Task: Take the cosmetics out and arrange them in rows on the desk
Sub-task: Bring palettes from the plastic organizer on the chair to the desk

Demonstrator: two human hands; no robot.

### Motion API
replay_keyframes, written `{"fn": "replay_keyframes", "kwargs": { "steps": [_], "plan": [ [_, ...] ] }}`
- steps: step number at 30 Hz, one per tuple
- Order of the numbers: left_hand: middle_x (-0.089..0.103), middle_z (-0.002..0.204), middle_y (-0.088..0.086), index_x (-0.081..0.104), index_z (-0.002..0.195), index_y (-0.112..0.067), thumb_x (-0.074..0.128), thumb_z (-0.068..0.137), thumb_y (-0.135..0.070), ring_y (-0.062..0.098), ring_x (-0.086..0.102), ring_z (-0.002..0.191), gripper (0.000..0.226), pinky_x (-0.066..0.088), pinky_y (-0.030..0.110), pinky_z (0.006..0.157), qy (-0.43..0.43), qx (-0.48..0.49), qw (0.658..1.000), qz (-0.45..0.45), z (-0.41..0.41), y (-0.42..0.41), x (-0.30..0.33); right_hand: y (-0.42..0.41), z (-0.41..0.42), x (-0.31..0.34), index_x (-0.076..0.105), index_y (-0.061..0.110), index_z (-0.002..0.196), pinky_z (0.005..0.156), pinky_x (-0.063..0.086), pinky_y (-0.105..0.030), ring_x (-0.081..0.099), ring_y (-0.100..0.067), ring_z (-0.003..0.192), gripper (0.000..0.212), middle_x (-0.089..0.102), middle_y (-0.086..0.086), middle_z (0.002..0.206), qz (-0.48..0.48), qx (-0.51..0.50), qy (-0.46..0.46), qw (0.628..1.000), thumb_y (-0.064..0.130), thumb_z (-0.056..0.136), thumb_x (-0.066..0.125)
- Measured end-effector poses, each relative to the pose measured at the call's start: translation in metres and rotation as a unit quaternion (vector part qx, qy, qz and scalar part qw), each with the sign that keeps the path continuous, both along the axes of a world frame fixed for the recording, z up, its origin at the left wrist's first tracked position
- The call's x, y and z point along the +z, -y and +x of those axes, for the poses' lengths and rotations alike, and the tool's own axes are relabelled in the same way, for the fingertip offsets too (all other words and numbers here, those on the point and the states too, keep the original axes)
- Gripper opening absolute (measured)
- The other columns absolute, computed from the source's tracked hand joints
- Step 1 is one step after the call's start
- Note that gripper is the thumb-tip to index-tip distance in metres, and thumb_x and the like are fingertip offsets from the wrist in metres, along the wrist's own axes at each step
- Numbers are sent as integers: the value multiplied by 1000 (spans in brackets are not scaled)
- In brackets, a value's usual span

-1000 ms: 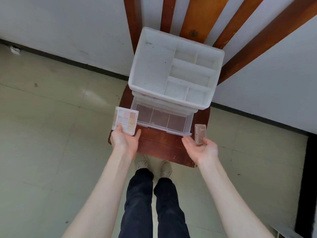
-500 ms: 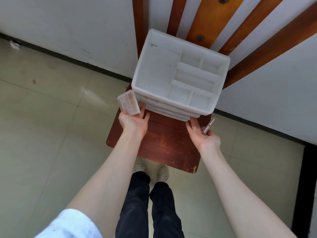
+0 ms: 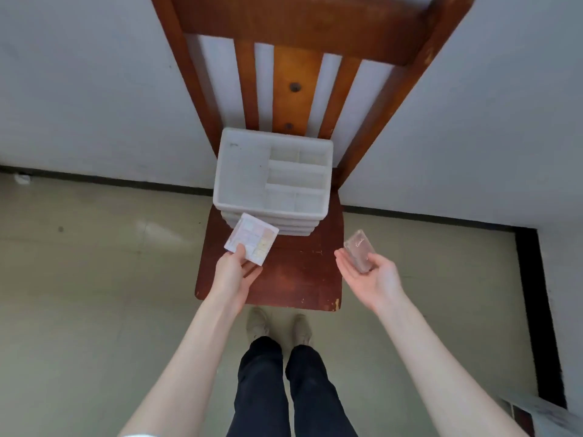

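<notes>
Above the chair (image 3: 293,279), palms-up hands grip cosmetics: left hand (image 3: 235,272) a pastel palette (image 3: 251,242), right hand (image 3: 372,275) a clear case (image 3: 359,250).

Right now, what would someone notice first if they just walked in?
Probably the two hands held out over the wooden chair: the left hand pinches a pastel palette, and the right hand holds a small clear case. Behind them, a white organizer sits on the seat against the backrest.

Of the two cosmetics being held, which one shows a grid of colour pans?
The square palette gripped by the left hand: pale, with rows of pastel pans. The narrow clear case in the right hand shows only script lettering.
</notes>
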State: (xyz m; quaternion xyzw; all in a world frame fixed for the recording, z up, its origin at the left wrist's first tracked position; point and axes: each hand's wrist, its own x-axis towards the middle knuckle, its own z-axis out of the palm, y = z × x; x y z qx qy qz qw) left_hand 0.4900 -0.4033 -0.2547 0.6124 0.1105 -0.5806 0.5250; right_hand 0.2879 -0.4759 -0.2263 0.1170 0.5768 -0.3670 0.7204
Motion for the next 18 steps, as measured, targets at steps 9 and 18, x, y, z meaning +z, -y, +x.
{"fn": "replay_keyframes", "kwargs": {
  "steps": [9, 18],
  "plan": [
    [71, 98, 1, 61, 109, -15, 54, 92, -27, 14, 66, 90, 22, 48, 25, 76, 120, -330, 919, -178, -70, 51, 162, -47, -94, 150, 58, 6, 87, 80, 51, -34, 62, -22, 80, 11, 65, -12, 87, -218, -16, -163, 962, 7, 94, 49],
    [73, 91, 5, 69, 92, -18, 55, 92, -27, 17, 65, 86, 17, 49, 29, 83, 92, -565, 763, -300, -221, 23, 248, -204, -194, 231, 68, 13, 88, 73, 49, -28, 64, -14, 75, 13, 71, -1, 81, -267, -267, -316, 870, 11, 90, 55]
  ]
}}
